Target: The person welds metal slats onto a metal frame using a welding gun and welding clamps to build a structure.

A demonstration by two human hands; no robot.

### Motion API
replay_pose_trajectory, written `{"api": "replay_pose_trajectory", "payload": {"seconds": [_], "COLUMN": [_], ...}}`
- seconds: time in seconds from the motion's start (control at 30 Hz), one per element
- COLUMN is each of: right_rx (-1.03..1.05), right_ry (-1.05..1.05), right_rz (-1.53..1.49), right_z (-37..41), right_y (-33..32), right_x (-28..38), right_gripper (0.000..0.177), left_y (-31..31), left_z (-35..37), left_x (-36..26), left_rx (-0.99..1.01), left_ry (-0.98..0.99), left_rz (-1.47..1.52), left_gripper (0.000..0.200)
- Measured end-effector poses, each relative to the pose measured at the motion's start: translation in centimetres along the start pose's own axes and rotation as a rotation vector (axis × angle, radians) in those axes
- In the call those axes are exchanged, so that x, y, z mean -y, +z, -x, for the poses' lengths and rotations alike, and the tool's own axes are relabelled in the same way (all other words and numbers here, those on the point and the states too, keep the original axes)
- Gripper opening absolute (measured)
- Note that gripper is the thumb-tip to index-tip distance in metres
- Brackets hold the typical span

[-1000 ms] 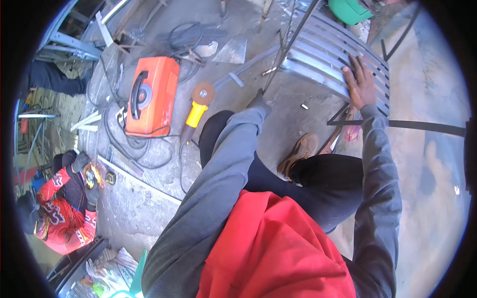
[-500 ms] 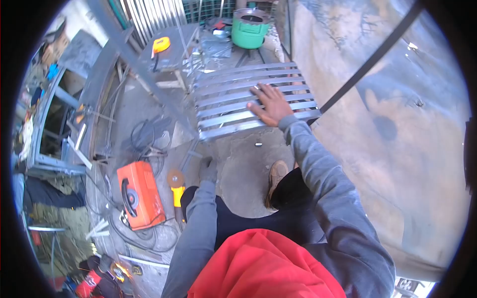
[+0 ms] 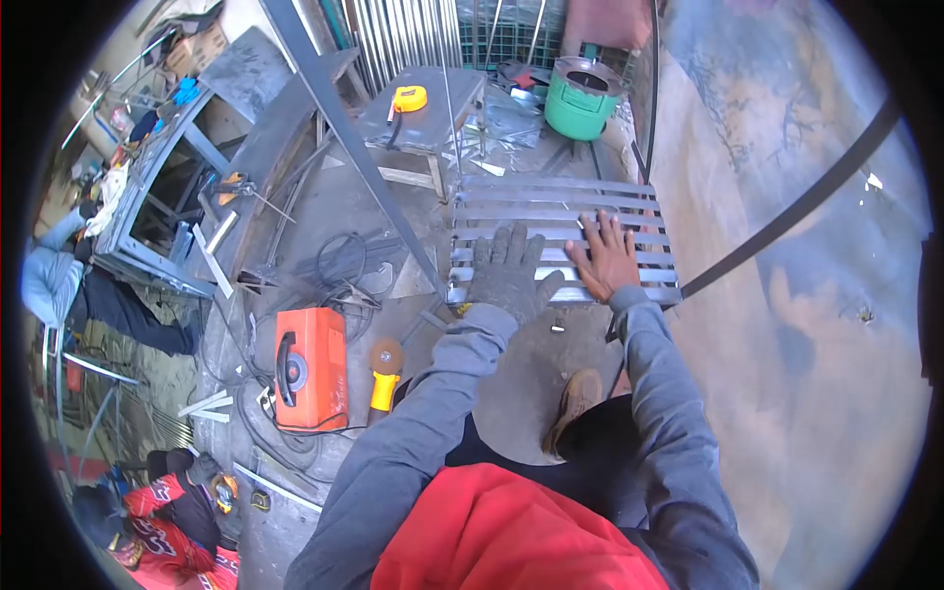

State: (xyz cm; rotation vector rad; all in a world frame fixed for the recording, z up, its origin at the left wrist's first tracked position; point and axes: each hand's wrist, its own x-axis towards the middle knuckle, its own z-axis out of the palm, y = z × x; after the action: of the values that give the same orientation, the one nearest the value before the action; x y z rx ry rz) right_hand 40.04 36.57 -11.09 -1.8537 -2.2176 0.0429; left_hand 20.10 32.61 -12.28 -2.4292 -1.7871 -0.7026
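Note:
A slatted metal seat, made of several parallel flat bars, stands in front of me within a metal frame. My left hand, in a dark grey glove, lies flat on the left part of the slats with its fingers spread. Bare and also spread, my right hand rests on the slats to the right. Neither hand grips anything. A flat metal bar of the frame slants up from the seat's left side. Another dark bar rises from the right side.
An orange welding machine and a yellow angle grinder lie left of my legs, near cables. A yellow tape measure sits on a small bench. Behind the seat is a green stove-like pot. A co-worker crouches lower left holding a tool.
My left hand has come up from beside my leg onto the slats. My right hand stays on them. The view has shifted, and sparks at the co-worker's tool no longer show.

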Motion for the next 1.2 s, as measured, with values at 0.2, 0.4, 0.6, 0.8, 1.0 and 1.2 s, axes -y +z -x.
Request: {"api": "replay_pose_trajectory", "payload": {"seconds": [0.2, 0.4, 0.6, 0.8, 1.0, 1.2], "right_rx": [-0.124, -0.455, -0.184, 0.075, -0.017, -0.355], "right_ry": [-0.124, -0.189, -0.805, 0.049, -0.203, -0.137], "right_rz": [-0.001, 0.194, 0.321, -0.693, -0.01, 0.091], "right_z": [-1.0, -3.0, -5.7, -3.8, -6.3, -1.8], "right_y": [1.5, -1.8, 4.2, 0.5, 5.0, 1.5], "right_x": [-2.2, -1.7, -9.3, -2.9, -10.5, -0.8], "right_gripper": [0.063, 0.064, 0.058, 0.067, 0.078, 0.08], "left_y": [0.1, 0.0, 2.3, 2.9, 3.1, 0.6], "left_z": [0.0, 0.2, -0.7, -0.3, -0.4, -0.2], "left_x": [-0.2, -0.9, -1.8, -2.0, -1.9, -1.1], "left_rx": [0.083, 0.092, -0.041, -0.131, -0.062, 0.129], "left_ry": [-0.073, -0.138, -0.215, -0.229, -0.206, -0.134], "left_rz": [0.249, 0.177, 0.062, 0.101, 0.175, 0.124], "left_gripper": [0.068, 0.073, 0.078, 0.078, 0.079, 0.074]}}
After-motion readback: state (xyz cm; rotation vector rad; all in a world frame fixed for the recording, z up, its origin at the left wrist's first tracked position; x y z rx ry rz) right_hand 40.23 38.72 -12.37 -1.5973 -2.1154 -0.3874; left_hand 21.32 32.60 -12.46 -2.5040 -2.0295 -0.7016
